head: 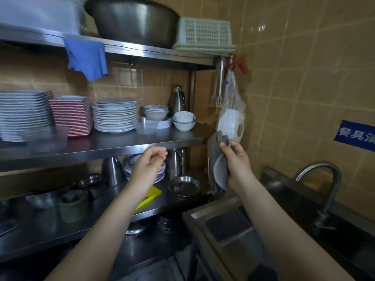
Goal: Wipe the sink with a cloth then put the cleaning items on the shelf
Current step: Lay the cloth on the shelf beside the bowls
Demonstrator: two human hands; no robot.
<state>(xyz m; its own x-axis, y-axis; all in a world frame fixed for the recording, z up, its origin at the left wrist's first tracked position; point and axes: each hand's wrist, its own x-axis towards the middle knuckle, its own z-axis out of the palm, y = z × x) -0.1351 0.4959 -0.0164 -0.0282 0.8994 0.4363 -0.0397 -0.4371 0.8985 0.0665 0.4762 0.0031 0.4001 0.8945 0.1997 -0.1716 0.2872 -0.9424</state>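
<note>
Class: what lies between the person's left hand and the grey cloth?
In the head view, a tall steel vessel stands between the left hand and the grey cloth, which the right hand grips.

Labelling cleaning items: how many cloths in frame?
2: a grey cloth held in the right hand, and a blue cloth draped over the front edge of the top shelf. More could be hidden behind the stacked plates.

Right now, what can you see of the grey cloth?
The grey cloth looks like soft, thin fabric, folded on itself with a paler inner face showing. It hangs limp in the air, gripped near its top by the right hand. It sits just off the right end of the middle shelf, above the sink's corner. The left hand is clear of it.
</note>
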